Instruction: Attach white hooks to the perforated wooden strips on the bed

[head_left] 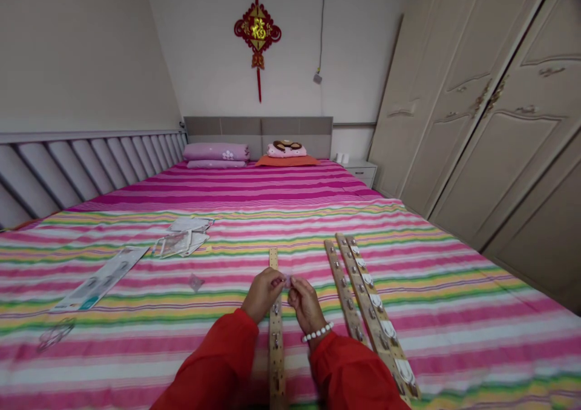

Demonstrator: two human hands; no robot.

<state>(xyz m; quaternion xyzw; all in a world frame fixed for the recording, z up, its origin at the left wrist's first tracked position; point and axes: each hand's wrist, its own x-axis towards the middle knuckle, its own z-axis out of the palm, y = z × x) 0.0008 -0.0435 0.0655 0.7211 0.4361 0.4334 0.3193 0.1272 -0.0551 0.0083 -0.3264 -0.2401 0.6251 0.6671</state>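
Note:
My left hand and my right hand meet over a wooden strip with holes. Thumb and fingers of both hands are closed in a pinch on a small clear plastic bag between them; its contents are too small to make out. Metal hooks sit along the strip, which lies lengthwise on the striped sheet beneath my wrists. Right of my hands lie three similar wooden strips bearing metal hooks. Looped white pieces line the rightmost one.
Another small clear bag lies left of my hands. Farther left are a long clear package, a pile of flat packets and a thin wire-like bundle. Folded bedding rests by the headboard; a wardrobe stands right.

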